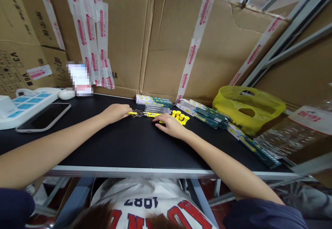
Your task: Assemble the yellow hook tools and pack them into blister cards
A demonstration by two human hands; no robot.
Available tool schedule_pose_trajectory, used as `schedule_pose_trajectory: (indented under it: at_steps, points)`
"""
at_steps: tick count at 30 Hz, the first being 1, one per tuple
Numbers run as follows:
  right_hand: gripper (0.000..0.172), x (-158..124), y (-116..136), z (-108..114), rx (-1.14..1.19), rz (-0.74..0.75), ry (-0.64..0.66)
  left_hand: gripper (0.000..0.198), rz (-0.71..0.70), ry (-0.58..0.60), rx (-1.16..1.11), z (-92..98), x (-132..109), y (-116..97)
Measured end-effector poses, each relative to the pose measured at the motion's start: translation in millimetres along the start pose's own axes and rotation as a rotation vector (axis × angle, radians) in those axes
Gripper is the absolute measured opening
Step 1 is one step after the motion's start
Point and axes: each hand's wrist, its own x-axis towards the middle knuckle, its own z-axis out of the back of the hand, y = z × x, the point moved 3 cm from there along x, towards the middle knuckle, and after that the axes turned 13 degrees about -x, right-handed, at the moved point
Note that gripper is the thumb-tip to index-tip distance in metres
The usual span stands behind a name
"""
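Observation:
My left hand (118, 113) is closed on the end of a thin yellow piece (132, 113) at the middle of the black table. Beside it lie thin looped metal wires (138, 113). My right hand (169, 125) rests over yellow parts, its fingers slightly spread; whether anything is under them is hidden. Yellow-and-metal rods (152, 114) lie between the hands. Several yellow knob-like pieces (181, 117) are heaped just beyond my right hand. Clear tubes (158, 109) lie behind the rods.
Printed boxes lie at the back (153, 100) and right (207, 113). A yellow plastic bag (249, 108) stands at the right, near clear plastic packaging (280, 135). At left are a phone (44, 117) and a power strip (28, 106). Cardboard (166, 42) walls the back.

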Motion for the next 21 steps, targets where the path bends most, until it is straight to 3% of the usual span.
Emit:
schedule_pose_trajectory:
  at_steps: [21]
  points:
    - [0.024,0.1,2.1,2.8,-0.005,0.001,0.012,0.014,-0.077,0.047,0.15,-1.1,6.5,-3.1]
